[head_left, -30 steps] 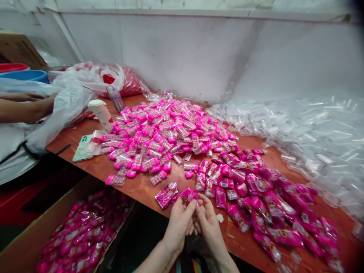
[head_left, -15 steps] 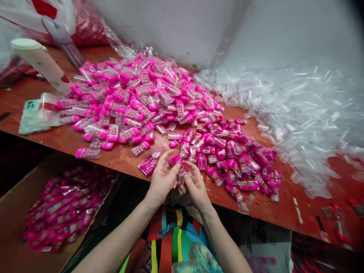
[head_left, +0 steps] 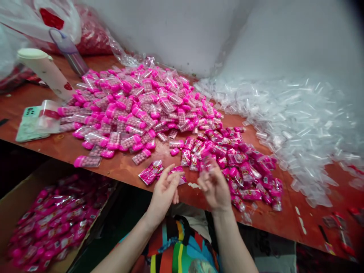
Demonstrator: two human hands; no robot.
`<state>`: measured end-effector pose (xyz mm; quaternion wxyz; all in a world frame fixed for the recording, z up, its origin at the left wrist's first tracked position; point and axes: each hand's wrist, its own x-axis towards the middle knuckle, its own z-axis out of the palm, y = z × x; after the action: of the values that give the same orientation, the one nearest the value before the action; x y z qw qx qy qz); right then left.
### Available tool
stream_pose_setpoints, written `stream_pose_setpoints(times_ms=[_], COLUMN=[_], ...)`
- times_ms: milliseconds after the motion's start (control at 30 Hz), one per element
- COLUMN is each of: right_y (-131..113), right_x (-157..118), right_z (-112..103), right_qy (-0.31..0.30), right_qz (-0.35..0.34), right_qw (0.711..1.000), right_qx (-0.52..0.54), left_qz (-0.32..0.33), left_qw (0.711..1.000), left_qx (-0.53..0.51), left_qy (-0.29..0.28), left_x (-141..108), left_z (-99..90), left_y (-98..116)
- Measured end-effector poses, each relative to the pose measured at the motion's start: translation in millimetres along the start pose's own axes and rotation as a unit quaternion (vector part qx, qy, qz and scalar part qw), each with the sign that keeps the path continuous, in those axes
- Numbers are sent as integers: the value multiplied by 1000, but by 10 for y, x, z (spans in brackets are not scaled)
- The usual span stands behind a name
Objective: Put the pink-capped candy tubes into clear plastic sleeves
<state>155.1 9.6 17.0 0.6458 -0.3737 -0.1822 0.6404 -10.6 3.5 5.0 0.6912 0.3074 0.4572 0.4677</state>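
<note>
My right hand (head_left: 215, 189), smeared by motion, is raised at the near side of a heap of glossy pink wrapped packets (head_left: 244, 163). Its fingers are closed on a pink packet (head_left: 209, 163), itself blurred. My left hand (head_left: 164, 189) is over the table's front edge, its fingers loosely stretched and apart. Just past those fingertips lies a flat pink printed wrapper (head_left: 179, 175), partly covered by the hand. Another flat wrapper (head_left: 150, 172) is to its left. Behind both hands rises a large pile of clear bottles with pink caps and pale pink balls (head_left: 142, 110).
Clear plastic empties (head_left: 290, 121) spread along the right. At left stand a white tumbler (head_left: 47, 72), a grey bottle (head_left: 71, 57) and a phone (head_left: 27, 123). Below the table's left edge, a cardboard box (head_left: 96, 220) holds many pink packets. A cutter (head_left: 326, 239) lies at right.
My hands were together on one pink packet; they have now parted. The right hand has moved right towards the packet heap with the packet. A second flat wrapper is now visible by my left hand.
</note>
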Motion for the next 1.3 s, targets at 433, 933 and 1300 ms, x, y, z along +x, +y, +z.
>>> stream_pose_setpoints(times_ms=[433, 933, 1300], right_y=[459, 969, 788], right_x=[605, 761, 655], right_z=[335, 1060, 890], right_qy=[-95, -218, -152], right_qz=[-245, -244, -25], right_qw=[747, 592, 934], right_qx=[-610, -737, -321], left_qz=[20, 167, 122], left_qw=[986, 740, 955], left_qx=[141, 614, 211], left_qy=[82, 220, 168], left_x=[-6, 416, 348], left_z=[-374, -1127, -919], left_y=[141, 421, 469])
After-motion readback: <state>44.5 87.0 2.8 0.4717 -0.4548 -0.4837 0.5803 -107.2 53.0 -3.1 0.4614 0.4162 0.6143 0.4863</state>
